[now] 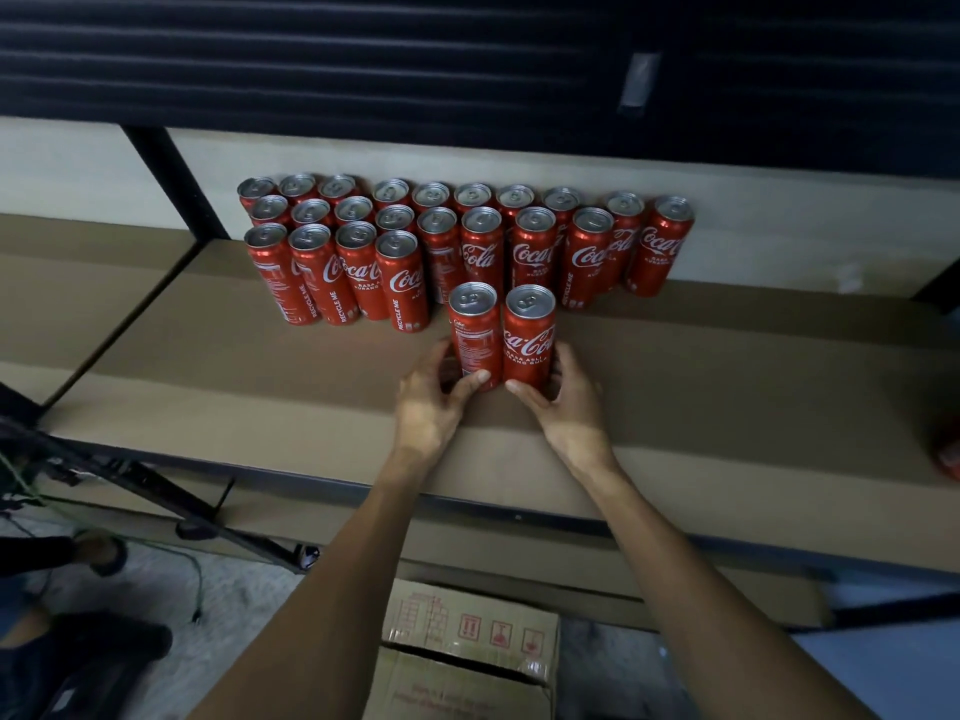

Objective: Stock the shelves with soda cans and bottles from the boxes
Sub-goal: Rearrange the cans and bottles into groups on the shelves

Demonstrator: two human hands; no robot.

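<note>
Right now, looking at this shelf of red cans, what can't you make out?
Head view.
- Red object at the right edge: cut off by the frame, identity unclear.
- Brown cardboard box: contents hidden by its flaps.
- Back row of red aluminium cans: labels hidden by nearer rows.
- Left hand, right hand: fingertips hidden behind the left front red can and right front red can.

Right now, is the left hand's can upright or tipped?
Upright: the Coca-Cola can, gripped by the left hand, has its top up, base down.

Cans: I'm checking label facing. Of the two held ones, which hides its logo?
The left can, gripped by the left hand: it shows a white small-print panel, while the right can in the right hand shows the Coca-Cola script.
</note>
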